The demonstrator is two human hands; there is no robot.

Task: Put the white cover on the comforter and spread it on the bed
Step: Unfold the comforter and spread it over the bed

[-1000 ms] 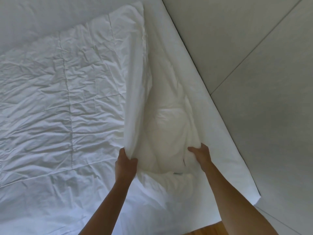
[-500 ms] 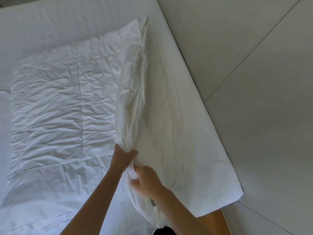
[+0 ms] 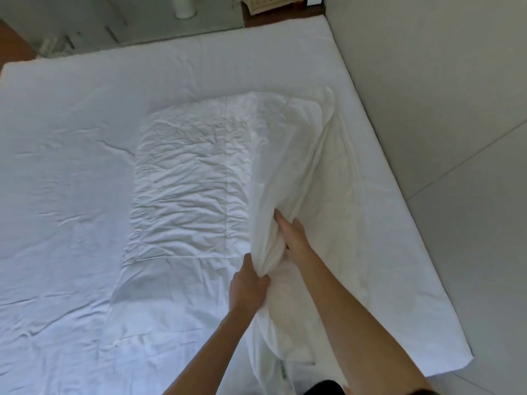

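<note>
A wrinkled white quilted comforter [image 3: 185, 189] lies across the bed [image 3: 71, 115]. Along its right side the smooth white cover [image 3: 288, 155] is lifted into a long raised fold. My left hand [image 3: 249, 286] grips a bunched edge of the cover near me. My right hand [image 3: 292, 235] reaches into the fold just beyond the left hand, its fingers partly hidden by cloth, pressing against the fabric. More of the cover [image 3: 356, 223] lies flat to the right of the fold.
A pale wall [image 3: 442, 95] runs along the bed's right edge. Past the far end of the bed are a white cylinder [image 3: 186, 7] on the floor and a dark wooden stand [image 3: 273, 10]. A strip of floor shows at the far left.
The view has pulled back and shows more of the bed. My right hand came from the cover's right edge across to the left hand, then pushed forward into the fold. The opening has closed up.
</note>
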